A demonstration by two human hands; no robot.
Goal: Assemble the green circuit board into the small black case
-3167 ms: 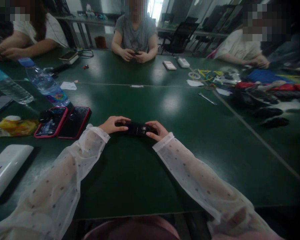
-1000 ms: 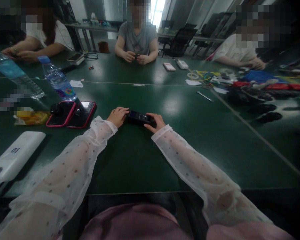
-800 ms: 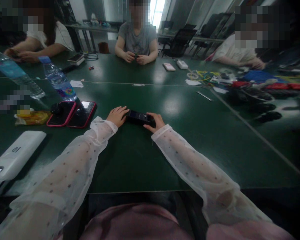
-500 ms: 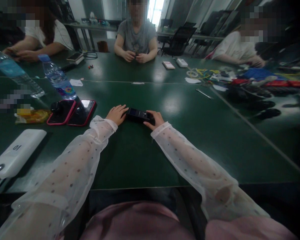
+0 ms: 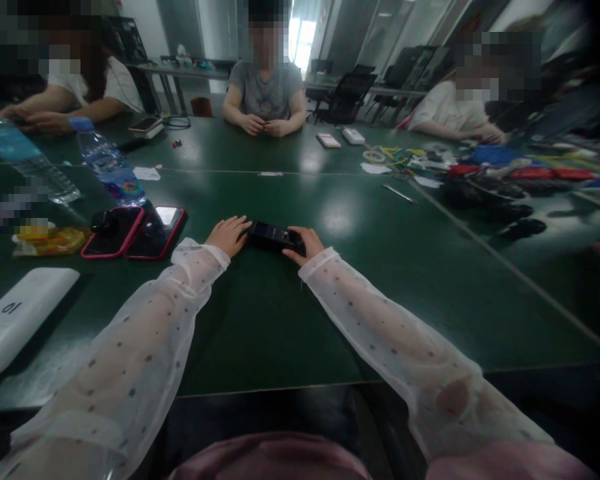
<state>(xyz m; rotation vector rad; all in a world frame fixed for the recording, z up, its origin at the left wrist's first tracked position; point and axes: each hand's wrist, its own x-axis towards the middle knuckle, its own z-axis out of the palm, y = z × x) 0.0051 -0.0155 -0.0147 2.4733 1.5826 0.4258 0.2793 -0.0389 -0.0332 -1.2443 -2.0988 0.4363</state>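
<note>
One black device (image 5: 273, 236) lay on the green table (image 5: 260, 320) at centre, between both hands. Left hand (image 5: 226, 235) rested flat at its left end, fingers together; right hand (image 5: 300, 244) pinched its right end. Two red phones (image 5: 133, 231) lay left, two bottles (image 5: 107, 168) farther. Earlier, both hands gripped the device.

Dark green table (image 5: 290, 320), black device (image 5: 273, 235), dotted white sleeves (image 5: 145, 347).

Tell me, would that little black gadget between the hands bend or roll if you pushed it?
The black device looks like a flat, hard slab, so it probably stays stiff. Lying flat on the green table, it would likely slide, not roll. The left hand and right hand steady its ends.
</note>
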